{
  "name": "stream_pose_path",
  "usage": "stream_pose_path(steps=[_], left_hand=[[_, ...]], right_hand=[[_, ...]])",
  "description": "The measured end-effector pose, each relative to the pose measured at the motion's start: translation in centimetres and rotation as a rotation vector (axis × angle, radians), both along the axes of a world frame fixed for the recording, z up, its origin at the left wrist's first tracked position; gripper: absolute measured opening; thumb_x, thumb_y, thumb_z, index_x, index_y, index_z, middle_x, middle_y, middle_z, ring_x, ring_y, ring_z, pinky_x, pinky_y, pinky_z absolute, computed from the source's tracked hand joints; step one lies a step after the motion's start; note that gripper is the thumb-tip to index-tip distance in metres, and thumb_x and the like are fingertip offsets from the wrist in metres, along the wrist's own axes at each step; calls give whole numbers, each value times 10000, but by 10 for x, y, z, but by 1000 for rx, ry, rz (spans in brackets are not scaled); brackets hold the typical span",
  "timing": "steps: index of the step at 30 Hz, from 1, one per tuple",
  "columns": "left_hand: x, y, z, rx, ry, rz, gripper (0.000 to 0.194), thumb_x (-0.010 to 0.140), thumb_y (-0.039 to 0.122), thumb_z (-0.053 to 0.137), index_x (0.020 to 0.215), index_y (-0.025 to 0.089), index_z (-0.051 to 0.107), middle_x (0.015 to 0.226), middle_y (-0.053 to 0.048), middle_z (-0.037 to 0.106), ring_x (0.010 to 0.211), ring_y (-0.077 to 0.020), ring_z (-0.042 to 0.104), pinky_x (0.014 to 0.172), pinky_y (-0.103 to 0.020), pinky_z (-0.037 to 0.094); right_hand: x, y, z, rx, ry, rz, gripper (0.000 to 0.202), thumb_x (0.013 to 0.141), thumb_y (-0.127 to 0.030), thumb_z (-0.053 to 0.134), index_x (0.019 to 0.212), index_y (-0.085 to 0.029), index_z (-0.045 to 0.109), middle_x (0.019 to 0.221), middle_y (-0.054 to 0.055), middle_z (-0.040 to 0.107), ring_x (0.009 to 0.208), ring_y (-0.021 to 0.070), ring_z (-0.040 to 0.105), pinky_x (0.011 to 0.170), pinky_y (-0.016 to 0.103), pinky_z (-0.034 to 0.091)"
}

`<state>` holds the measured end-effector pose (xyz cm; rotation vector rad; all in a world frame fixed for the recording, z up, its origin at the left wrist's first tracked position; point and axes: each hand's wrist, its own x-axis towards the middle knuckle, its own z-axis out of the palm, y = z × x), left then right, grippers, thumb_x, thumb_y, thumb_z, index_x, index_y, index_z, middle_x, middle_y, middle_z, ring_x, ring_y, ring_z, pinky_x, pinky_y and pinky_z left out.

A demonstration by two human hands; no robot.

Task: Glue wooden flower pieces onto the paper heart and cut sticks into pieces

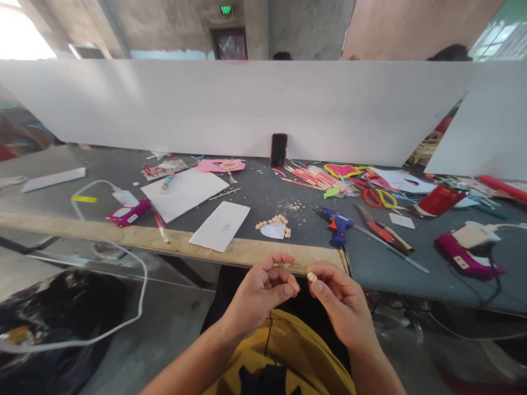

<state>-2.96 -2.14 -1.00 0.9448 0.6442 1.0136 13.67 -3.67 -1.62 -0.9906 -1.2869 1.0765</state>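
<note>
Just in front of the table edge, my right hand (340,299) pinches a small pale wooden piece (312,277) between thumb and fingertips. My left hand (263,291) is beside it with thumb and curled fingers pressed together; what they hold, if anything, is too small to make out. Beyond the hands, several similar pieces (280,219) lie around a whitish rounded paper shape (272,231) on the dark table. A blue glue gun (338,224) rests on its side to the right of them.
A folded white paper (220,226) lies at the wooden table edge (164,241). A phone (279,150) leans on the white partition (206,104). Farther right are scissors (379,198), a utility knife (376,225), a red can (441,198) and a purple power block (469,255).
</note>
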Motion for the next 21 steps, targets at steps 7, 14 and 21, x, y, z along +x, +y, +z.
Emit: stream_pose_path(steps=[7,14,21], left_hand=[[-1,0,-2,20,-21,59,393,730,129,696,1074,190,516,662,31,563,626,-86,520,639,-229,397],[2,2,-3,-4,-88,28,488,695,73,705,1120,215,511,799,9,554,709,-95,536,685,-241,427],[3,1,4,-35,-160,101,478,710,95,701,1122,241,508,1027,-29,546,828,-124,584,790,-280,446]], right_hand=[[1,-1,-2,0,-19,7,127,793,-255,628,912,-272,667,823,-2,612,657,92,534,586,190,442],[-1,0,3,27,-48,5,121,793,-256,621,907,-250,662,835,15,627,689,113,568,594,203,466],[-7,0,4,193,-301,-26,123,810,-210,587,917,-246,635,905,43,609,809,163,578,693,279,487]])
